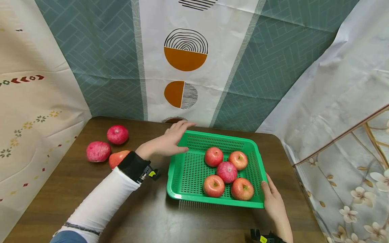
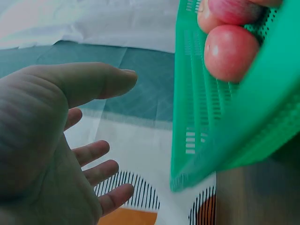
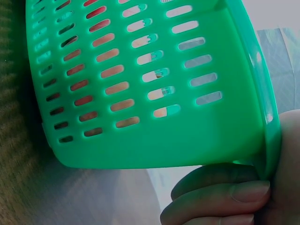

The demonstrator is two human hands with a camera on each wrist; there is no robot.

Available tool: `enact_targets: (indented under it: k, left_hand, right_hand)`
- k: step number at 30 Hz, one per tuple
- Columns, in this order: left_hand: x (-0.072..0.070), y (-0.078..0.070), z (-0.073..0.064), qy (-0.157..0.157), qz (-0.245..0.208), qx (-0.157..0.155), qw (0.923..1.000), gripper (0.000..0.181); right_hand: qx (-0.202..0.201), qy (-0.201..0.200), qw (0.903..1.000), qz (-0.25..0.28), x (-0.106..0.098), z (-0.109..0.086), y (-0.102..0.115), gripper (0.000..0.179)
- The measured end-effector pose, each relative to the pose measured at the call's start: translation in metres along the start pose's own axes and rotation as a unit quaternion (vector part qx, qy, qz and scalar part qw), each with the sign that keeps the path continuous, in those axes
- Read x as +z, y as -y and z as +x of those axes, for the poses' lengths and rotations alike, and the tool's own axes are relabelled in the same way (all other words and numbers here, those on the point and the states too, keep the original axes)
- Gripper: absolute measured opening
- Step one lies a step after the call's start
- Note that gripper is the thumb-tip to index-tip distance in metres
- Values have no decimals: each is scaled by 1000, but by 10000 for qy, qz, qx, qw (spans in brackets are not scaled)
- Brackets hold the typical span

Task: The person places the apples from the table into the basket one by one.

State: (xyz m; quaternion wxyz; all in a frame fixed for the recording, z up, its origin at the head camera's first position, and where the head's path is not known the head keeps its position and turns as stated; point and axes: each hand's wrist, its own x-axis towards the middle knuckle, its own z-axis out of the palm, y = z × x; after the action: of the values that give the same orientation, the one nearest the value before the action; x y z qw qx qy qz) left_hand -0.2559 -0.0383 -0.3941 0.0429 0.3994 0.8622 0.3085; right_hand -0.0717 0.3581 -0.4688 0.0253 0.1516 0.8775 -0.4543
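Note:
A green perforated plastic basket (image 1: 197, 198) holds several red apples, among them a darker streaked one (image 1: 227, 172) in the middle. My right hand (image 1: 275, 202) grips the rim at the basket's near right corner. In the right wrist view, the curled fingers (image 3: 220, 199) show below the basket wall (image 3: 206, 136). My left hand (image 1: 167, 140) is by the far left corner, fingers extended and thumb spread. The left wrist view shows a gap between that hand (image 2: 61, 126) and the basket (image 2: 262, 108), with nothing in its palm.
On the wooden table (image 1: 146, 216), left of the basket, lie two pinkish-red fruits (image 1: 117, 134) and an orange-red fruit (image 1: 118, 158) partly hidden by the left wrist. Patterned cloth (image 1: 103, 67) hangs behind the table, and more cloth (image 1: 334, 135) hangs along the right side.

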Motion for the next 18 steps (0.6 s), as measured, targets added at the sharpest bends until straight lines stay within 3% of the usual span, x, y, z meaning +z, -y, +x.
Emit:
enact_targets:
  k: [11,18]
  left_hand:
    - [-25,36,-48,-816,62,-399,9958,80]
    - [-30,66,-84,-854,416,-878,9916,63]
  right_hand:
    - [-15,-10,9999,-161,1,0,2,62]
    - [6,-22,9999,-140,-1,0,1,62]
